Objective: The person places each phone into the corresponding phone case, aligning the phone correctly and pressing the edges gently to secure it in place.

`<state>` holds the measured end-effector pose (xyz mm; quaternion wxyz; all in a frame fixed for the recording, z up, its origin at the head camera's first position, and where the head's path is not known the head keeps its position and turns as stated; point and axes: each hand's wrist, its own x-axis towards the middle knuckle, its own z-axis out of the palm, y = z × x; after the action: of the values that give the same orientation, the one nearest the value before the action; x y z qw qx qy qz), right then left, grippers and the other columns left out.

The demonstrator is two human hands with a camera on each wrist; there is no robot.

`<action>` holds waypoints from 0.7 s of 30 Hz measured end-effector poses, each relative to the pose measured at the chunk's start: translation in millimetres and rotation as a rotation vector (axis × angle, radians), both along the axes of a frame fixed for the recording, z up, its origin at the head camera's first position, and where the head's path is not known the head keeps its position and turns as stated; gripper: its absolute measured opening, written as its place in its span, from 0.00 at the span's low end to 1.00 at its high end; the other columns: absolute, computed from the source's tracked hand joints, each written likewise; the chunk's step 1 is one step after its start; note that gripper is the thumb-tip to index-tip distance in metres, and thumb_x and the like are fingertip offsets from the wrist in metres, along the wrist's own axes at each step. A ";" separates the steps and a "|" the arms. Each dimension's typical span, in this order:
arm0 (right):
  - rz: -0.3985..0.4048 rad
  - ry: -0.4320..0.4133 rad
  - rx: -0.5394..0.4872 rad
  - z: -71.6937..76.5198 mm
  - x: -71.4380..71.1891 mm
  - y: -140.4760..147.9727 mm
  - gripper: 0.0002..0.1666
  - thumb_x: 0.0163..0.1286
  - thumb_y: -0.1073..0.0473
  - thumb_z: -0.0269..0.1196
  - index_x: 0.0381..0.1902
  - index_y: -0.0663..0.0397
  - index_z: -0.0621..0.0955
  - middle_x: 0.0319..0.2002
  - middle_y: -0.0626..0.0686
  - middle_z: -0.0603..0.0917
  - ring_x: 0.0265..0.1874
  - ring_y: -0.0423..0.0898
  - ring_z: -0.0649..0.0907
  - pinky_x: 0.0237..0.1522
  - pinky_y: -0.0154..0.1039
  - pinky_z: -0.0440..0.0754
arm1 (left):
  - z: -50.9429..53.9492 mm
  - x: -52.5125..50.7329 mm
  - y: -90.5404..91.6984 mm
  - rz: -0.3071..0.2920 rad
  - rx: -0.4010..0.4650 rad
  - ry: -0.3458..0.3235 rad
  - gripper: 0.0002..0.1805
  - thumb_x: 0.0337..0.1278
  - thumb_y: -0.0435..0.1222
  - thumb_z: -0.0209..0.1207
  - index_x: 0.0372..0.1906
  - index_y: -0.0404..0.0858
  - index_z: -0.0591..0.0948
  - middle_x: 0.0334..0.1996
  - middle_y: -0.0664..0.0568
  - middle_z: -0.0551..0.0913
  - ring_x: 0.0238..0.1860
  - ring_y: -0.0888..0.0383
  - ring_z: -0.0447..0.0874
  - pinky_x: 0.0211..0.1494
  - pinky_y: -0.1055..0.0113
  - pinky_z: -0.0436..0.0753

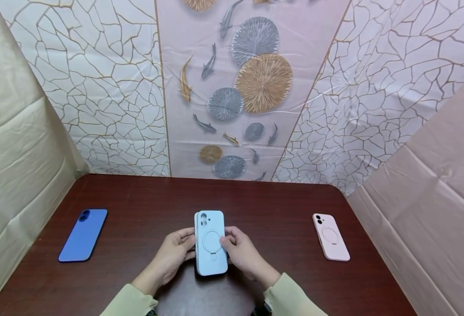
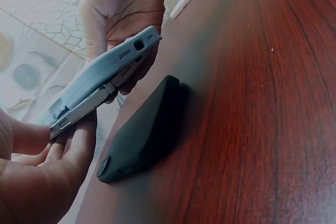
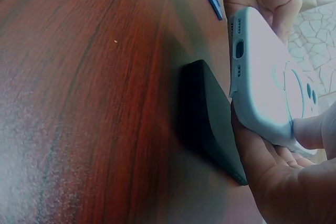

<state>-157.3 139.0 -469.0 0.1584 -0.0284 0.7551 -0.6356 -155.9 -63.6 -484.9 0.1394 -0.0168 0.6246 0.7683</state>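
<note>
Between my two hands is a light blue phone case [image 1: 210, 263], with camera holes at its top left and a ring on its back. A pale second layer [image 2: 86, 106] shows under it, slightly askew, with a gap between; I cannot tell if it is a phone or another case. My left hand [image 1: 173, 253] grips the left edge, thumb against the side. With its thumb on the back beside the ring, my right hand [image 1: 245, 253] holds the right edge. Below them a dark phone-shaped slab [image 2: 142, 135] lies on the table, mostly hidden in the head view.
A blue phone [image 1: 83, 237] lies at the left of the dark red wooden table [image 1: 145, 197]. On the right is a pink phone or case [image 1: 331, 237] with a ring on its back. Patterned cloth [image 1: 117, 87] hangs behind the table's far edge.
</note>
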 end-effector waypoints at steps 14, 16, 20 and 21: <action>-0.007 -0.054 -0.061 -3.0 0.4 -0.4 0.21 0.73 0.58 0.58 0.58 0.64 0.72 0.44 0.58 0.85 0.39 0.50 0.85 0.36 0.49 0.84 | -4.5 -1.7 3.2 0.028 -0.071 0.017 0.26 0.65 0.35 0.59 0.61 0.22 0.69 0.48 0.36 0.82 0.45 0.52 0.82 0.44 0.59 0.83; -0.010 -0.060 -0.061 -3.2 0.3 -0.4 0.21 0.73 0.58 0.58 0.58 0.65 0.72 0.43 0.59 0.85 0.37 0.51 0.85 0.35 0.49 0.84 | -4.8 -1.3 3.3 0.032 -0.088 0.023 0.25 0.66 0.34 0.59 0.61 0.22 0.69 0.48 0.36 0.82 0.45 0.52 0.83 0.43 0.59 0.83; -0.032 -0.058 -0.034 -3.6 -0.6 0.1 0.21 0.75 0.56 0.56 0.58 0.63 0.73 0.41 0.56 0.85 0.33 0.50 0.85 0.33 0.47 0.84 | -4.5 0.7 4.1 0.024 -0.116 0.039 0.24 0.67 0.33 0.57 0.61 0.22 0.69 0.49 0.35 0.81 0.45 0.52 0.82 0.43 0.60 0.83; -0.041 -0.054 -0.026 -4.0 -1.1 0.4 0.20 0.76 0.55 0.55 0.58 0.63 0.73 0.41 0.56 0.85 0.33 0.50 0.84 0.33 0.47 0.84 | -4.6 1.1 4.5 0.015 -0.119 0.041 0.24 0.67 0.33 0.57 0.61 0.21 0.69 0.50 0.35 0.81 0.45 0.52 0.82 0.43 0.60 0.83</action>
<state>-158.4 139.4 -473.0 0.1650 0.0022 0.7428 -0.6489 -154.8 -59.1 -489.5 0.1195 -0.0138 0.6716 0.7311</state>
